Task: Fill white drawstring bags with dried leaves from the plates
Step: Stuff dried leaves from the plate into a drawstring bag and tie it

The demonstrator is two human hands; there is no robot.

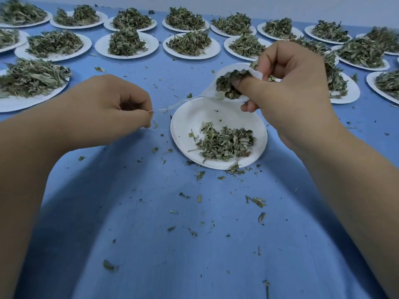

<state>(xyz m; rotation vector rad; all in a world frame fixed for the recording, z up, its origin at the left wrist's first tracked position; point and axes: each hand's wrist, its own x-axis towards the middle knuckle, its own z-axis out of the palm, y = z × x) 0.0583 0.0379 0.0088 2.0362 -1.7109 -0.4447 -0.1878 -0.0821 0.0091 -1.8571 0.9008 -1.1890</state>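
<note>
A small white fabric drawstring bag [226,67], stuffed with dried green leaves [226,87], is held up by the right hand [287,83] just above the far rim of a round white paper plate [187,119] on the blue tabletop [151,212]. The right fingers [250,107] are curled round the bag, with the thumb pressed into the leaves at its open mouth. The thin white cord [172,105] of the bag is pinched between thumb and forefinger of the left hand [108,108] and is stretched almost taut leftwards from the bag.

The step in hand is judged to be the closing of a filled bag. For the next move the thumb would have to be drawn out of the mouth as the cord is pulled, with the bag held steady so that nothing is spilled. A loose remainder of leaves [224,143] lies on the near plate. Many heaped plates [101,46] are ranged beyond, so most of the task is judged to remain.
</note>
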